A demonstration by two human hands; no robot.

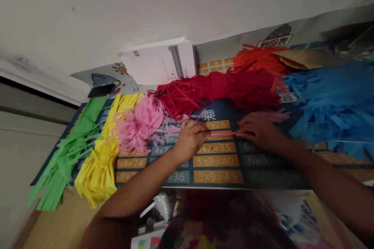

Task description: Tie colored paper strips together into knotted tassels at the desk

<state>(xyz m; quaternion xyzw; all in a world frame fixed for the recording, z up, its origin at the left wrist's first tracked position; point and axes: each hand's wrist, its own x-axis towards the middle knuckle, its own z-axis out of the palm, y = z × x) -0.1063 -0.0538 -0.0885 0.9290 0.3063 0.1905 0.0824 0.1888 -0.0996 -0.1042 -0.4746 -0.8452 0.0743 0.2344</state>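
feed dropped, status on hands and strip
Left hand and right hand each pinching one end of pink paper strip. Strip stretched over multiplication mat. Pink strip pile beside left hand.

Multiplication-table mat [217, 181] over wood surface [58, 229], strewn with green strips [73, 140], yellow strips [99, 163], pink strips [140, 122], red strips [187, 95], orange strips [257, 58], blue strips [336, 101], white booklets [157, 62].

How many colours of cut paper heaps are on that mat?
6: green heap far left, yellow heap beside it, pink heap next, red heap mid-back, orange heap behind it, blue heap at right. More may lie hidden past the right edge.
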